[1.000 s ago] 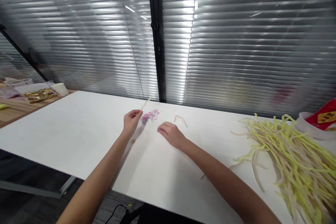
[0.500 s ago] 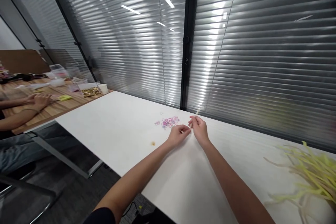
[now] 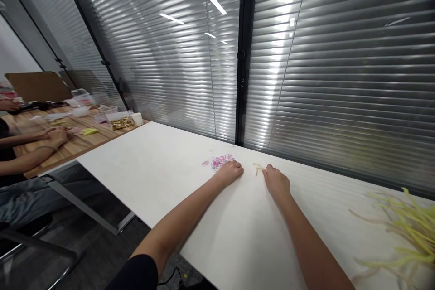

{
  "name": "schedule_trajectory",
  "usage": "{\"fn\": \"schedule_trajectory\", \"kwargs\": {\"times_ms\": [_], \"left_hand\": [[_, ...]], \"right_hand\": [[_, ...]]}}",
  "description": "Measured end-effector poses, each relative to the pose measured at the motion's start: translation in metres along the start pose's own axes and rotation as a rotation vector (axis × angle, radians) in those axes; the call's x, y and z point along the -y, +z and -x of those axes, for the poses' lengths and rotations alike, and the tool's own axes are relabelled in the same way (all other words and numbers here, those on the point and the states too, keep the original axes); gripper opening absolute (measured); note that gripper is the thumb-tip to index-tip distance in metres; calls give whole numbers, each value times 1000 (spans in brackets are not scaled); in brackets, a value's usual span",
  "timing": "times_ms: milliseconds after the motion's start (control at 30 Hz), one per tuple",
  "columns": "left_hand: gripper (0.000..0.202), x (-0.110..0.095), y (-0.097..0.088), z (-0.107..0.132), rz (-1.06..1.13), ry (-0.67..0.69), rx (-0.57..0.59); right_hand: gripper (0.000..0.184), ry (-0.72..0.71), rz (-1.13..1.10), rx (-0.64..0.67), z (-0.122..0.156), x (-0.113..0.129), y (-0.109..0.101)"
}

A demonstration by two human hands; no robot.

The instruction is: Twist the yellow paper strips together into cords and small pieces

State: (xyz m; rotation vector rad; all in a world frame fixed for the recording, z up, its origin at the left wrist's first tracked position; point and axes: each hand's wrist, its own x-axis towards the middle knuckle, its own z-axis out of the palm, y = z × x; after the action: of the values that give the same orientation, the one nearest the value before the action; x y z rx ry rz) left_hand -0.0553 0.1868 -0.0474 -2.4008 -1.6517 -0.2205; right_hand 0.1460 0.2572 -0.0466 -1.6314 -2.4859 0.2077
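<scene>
Loops lie loose, bundled strips untouched: much seems left. Our right hand pinches a bent strip; whether our left hand's curled fingers grip anything, we cannot tell.

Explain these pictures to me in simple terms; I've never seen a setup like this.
There is no machine here: a person works bare-handed, and every picture comes from one camera worn on their head, looking forward and down. On the white table lie small pink and purple rings, with the left hand right beside them. The right hand has its fingertips at a thin beige strip; whether either grip is closed on anything is unclear. More yellow and beige strips lie far right.
</scene>
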Motion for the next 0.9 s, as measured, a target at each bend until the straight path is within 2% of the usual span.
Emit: {"fn": "schedule_trajectory", "kwargs": {"times_ms": [100,233,333,433,567,667,733,833,900], "left_hand": [[21,31,-2,7,-123,6,20],[22,74,-10,18,-154,25,30],[24,100,-18,28,-139,-32,46],[25,115,-25,37,-93,-127,47],[33,118,-34,46,-11,-312,-78],[43,110,-37,57,103,-573,-235],[45,103,-35,67,174,-786,-281],[55,90,-26,76,217,-1058,-185],[57,80,-17,73,232,-1132,-112]], "right_hand": [[26,-1,15,-3,0,0,1],[26,-3,31,-36,1,0,4],[26,1,42,-50,2,3,6],[27,25,4,-25,4,8,3],[32,87,-127,51,1,16,-6],[33,131,-202,104,-10,24,-12],[32,167,-240,129,-21,32,-13],[31,244,-297,164,-41,49,-13],[30,287,-330,171,-52,64,-11]]}}
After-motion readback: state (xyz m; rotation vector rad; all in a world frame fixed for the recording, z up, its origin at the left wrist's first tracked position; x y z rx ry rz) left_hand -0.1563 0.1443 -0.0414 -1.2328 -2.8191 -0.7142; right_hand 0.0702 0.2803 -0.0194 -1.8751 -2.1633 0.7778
